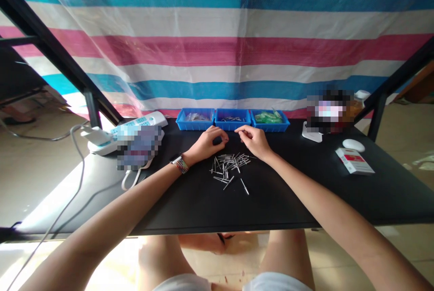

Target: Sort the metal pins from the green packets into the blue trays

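Observation:
A loose pile of silver blind rivets point(233, 162) lies on the black tabletop, with one rivet point(244, 187) apart at its near right side. My left hand point(210, 143) is curled above the pile's left side, thumb and fingertips drawn together. Facing it, my right hand point(255, 141) pinches thumb against index finger; whatever either hand holds is too small to make out. Just behind the hands, the middle blue bin point(233, 124) has several rivets in it. The left blue bin point(195, 125) holds clear plastic bags, and the right blue bin point(270, 126) holds green packets.
On the left are a white power strip point(135, 124), a phone point(139, 146) and a trailing cable point(81, 164). To the right stand a white-and-red box point(354, 161), a white mouse point(353, 145) and a blurred object on a stand point(312, 133). Striped sheeting point(203, 51) hangs behind.

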Demonstrator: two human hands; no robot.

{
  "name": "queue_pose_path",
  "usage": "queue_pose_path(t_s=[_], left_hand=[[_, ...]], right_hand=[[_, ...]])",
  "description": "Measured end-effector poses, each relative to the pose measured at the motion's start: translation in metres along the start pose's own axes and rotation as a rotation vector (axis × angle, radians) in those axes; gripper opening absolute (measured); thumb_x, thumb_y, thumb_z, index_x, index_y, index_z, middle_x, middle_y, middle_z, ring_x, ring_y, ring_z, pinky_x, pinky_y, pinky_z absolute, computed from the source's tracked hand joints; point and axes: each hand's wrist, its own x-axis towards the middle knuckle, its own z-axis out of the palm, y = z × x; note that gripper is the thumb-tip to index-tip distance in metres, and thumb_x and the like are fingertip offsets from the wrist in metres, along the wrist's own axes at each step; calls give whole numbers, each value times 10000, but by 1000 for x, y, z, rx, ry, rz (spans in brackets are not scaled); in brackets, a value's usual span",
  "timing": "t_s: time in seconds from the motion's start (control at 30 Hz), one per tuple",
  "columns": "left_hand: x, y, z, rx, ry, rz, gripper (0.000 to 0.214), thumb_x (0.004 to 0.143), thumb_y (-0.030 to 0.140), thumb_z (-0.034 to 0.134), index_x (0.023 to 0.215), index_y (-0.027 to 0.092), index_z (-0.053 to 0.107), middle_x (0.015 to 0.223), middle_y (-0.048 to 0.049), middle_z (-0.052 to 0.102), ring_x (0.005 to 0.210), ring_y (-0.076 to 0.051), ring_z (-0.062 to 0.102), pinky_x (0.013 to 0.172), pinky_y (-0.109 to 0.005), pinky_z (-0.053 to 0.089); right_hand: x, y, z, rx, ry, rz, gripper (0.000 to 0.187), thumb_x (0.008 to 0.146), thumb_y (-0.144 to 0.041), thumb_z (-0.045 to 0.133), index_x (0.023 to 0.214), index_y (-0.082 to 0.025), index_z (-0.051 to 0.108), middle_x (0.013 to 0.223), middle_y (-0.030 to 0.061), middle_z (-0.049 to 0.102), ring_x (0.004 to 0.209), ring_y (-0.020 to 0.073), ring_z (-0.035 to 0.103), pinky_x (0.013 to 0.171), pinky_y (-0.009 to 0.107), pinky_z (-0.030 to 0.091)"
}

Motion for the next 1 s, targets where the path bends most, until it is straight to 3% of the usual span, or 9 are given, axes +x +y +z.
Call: queue_pose_path(t_s=[0.17, 0.57, 0.77, 1.0], left_hand=[[0, 2, -1, -113, 113, -100, 82, 919, 279, 680, 921, 199, 696, 906, -26, 730, 866, -192, 661, 845, -335, 531], [-1, 2, -2, -168, 130, -181, 222, 941, 426, 733, 937, 206, 761, 975, -41, 792, 917, -210, 726, 818, -318, 538], [0, 2, -3, -198, 67, -192, 270, 934, 462, 729, 993, 200, 760, 985, -41, 781, 908, -205, 697, 828, -315, 526], [0, -2, -6, -135, -8, -217, 429, 1047, 505, 533, 850, 201, 763, 908, -44, 758, 917, -219, 660, 860, -330, 472]], right_hand=[[-3, -4, 3, 125, -78, 88, 231, 896, -397, 651, 941, -209, 778, 767, 32, 711, 563, 162, 602, 500, 280, 475], [1, -1, 9, 398, -125, 196, 281, 776, -433, 813, 851, -190, 693, 793, 34, 751, 588, 141, 656, 525, 248, 504], [-2, -5, 13, 442, -106, 171, 311, 731, -418, 856, 819, -202, 650, 721, -17, 667, 576, 143, 657, 507, 248, 519], [-3, -5, 14, 401, -31, 130, 208, 776, -353, 803, 817, -197, 673, 679, -16, 663, 558, 142, 653, 535, 260, 515]])
